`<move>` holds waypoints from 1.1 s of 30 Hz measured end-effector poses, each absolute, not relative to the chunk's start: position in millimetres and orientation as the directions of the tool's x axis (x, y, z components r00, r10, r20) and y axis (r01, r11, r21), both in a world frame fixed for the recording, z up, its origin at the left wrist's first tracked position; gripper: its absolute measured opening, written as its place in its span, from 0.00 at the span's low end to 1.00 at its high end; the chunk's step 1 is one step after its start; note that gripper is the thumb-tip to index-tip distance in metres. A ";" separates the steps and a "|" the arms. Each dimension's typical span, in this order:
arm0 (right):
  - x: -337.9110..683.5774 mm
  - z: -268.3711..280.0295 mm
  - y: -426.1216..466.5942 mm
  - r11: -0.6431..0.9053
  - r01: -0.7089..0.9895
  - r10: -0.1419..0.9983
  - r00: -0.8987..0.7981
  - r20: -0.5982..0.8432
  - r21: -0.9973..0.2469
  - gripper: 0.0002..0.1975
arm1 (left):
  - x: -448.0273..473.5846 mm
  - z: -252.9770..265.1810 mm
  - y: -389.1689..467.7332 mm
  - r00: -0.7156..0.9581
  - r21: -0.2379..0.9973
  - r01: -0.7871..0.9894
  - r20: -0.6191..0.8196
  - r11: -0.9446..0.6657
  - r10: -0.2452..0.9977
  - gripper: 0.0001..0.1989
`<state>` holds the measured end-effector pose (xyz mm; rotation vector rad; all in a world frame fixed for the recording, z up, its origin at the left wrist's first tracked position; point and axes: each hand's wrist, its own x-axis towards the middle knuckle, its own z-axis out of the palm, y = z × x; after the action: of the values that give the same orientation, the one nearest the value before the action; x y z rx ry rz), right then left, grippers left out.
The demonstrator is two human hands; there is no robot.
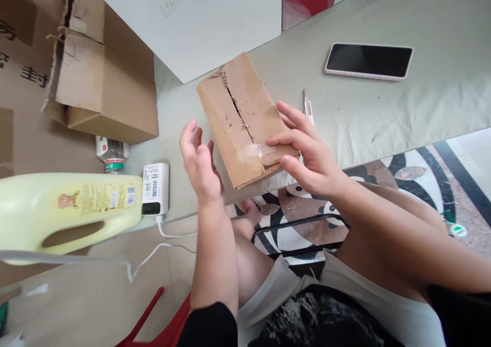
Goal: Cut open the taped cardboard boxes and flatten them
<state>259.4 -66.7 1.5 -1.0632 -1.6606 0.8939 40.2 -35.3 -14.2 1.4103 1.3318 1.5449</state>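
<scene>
In the middle of the head view a small brown cardboard box (233, 117) lies at a slant on the cloth-covered table. A ragged slit runs along its top seam, and a strip of clear tape shows at the near end. My right hand (307, 147) rests its fingertips on the box's near right corner, fingers spread. Just left of the box, my left hand (201, 163) is raised with its fingers apart, holding nothing. Beyond my right hand lies a slim white utility knife (308, 107), partly hidden by the fingers.
A phone (369, 61) lies at the right. On the left are a larger open cardboard box (111, 81), a clear bottle (112, 153), a yellow jug (72, 209) and a white power bank (155, 188) with a cable. A white board (215, 20) stands at the back.
</scene>
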 end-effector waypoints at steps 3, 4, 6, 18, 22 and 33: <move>258.8 0.7 -66.4 0.339 0.240 0.933 -0.210 0.293 -0.910 0.23 | 49.4 -6.9 -39.7 0.016 0.816 0.201 0.551 -0.542 0.834 0.19; 260.2 -0.5 -65.6 0.341 0.240 0.932 -0.211 0.293 -0.909 0.23 | 51.3 -5.7 -40.6 0.095 0.788 0.235 0.564 -0.569 0.820 0.18; 264.7 -4.0 -63.1 0.358 0.243 0.926 -0.215 0.310 -0.902 0.24 | 53.4 -6.6 -41.0 0.167 0.778 0.270 0.542 -0.567 0.823 0.15; 276.1 -19.2 -52.3 0.189 0.519 0.943 0.140 0.301 -0.833 0.21 | 57.6 -13.1 -42.2 0.086 0.845 0.178 0.497 -0.504 0.864 0.12; 284.3 -34.3 -41.4 -0.058 0.778 0.975 0.179 0.133 -0.625 0.20 | 58.2 -13.7 -42.0 0.076 0.850 0.165 0.495 -0.501 0.865 0.11; 287.5 -42.0 -36.9 0.011 0.871 0.996 0.033 0.083 -0.491 0.20 | 56.2 -11.7 -41.9 0.083 0.857 0.213 0.463 -0.470 0.882 0.14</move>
<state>287.5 -36.9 -42.0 -1.9104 -1.8881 0.4114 56.2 -41.9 -11.7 1.7616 1.0837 1.4215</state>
